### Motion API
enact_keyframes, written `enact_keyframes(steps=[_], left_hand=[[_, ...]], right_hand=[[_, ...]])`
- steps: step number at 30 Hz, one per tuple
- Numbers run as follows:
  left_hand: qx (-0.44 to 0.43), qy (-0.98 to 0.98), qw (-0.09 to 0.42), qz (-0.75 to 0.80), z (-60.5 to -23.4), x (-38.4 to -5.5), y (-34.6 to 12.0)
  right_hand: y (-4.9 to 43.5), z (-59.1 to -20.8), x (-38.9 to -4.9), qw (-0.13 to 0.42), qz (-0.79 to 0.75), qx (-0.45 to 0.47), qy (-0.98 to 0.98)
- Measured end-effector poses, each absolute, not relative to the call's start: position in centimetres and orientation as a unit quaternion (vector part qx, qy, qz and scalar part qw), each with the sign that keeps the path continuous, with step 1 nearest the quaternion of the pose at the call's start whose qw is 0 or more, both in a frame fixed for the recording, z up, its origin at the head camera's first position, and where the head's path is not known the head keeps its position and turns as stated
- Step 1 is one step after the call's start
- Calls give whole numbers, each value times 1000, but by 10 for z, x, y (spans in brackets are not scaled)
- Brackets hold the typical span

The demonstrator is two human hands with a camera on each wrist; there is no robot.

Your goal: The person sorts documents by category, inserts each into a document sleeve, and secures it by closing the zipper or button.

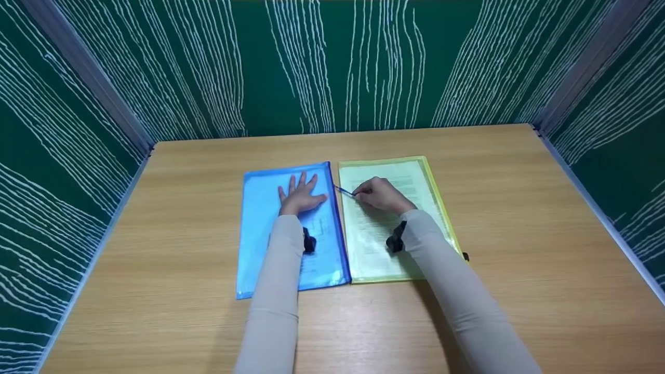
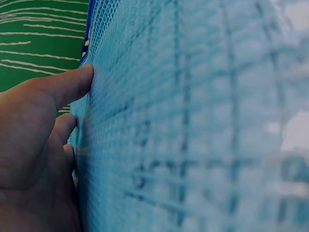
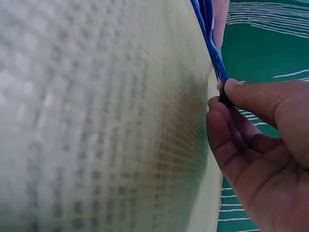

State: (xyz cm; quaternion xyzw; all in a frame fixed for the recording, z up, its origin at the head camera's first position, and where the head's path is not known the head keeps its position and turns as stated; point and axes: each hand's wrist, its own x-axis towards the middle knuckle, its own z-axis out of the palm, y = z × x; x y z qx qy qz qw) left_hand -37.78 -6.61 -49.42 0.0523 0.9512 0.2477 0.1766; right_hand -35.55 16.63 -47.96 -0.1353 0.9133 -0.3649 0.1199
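A blue mesh zip folder (image 1: 260, 228) with papers inside lies on the table, its dark blue zipper edge (image 1: 340, 234) on the right. My left hand (image 1: 301, 197) rests on its upper part with fingers spread; in the left wrist view the thumb (image 2: 72, 87) touches the mesh near the zipper. Between thumb and forefinger, my right hand (image 1: 382, 195) pinches the end of the blue zipper pull (image 1: 344, 190), stretched out from that edge. Its dark tip (image 3: 225, 98) shows in the right wrist view. Below this hand is a yellow zip folder (image 1: 363, 254) holding a printed sheet.
The two folders lie side by side, nearly touching, on a wooden table (image 1: 519, 218). A small black piece (image 1: 465, 256) sticks out at the yellow folder's lower right edge. Green walls with white streaks (image 1: 384, 62) stand behind and at both sides.
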Motion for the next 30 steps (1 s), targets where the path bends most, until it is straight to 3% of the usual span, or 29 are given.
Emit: enact_keyframes(steps=[11, 30], left_hand=[[35, 954, 169, 246, -495, -380, -67], [18, 952, 149, 265, -495, -380, -67]], right_hand=[[173, -474, -349, 153, -318, -178, 919], [177, -470, -339, 156, -300, -225, 914]])
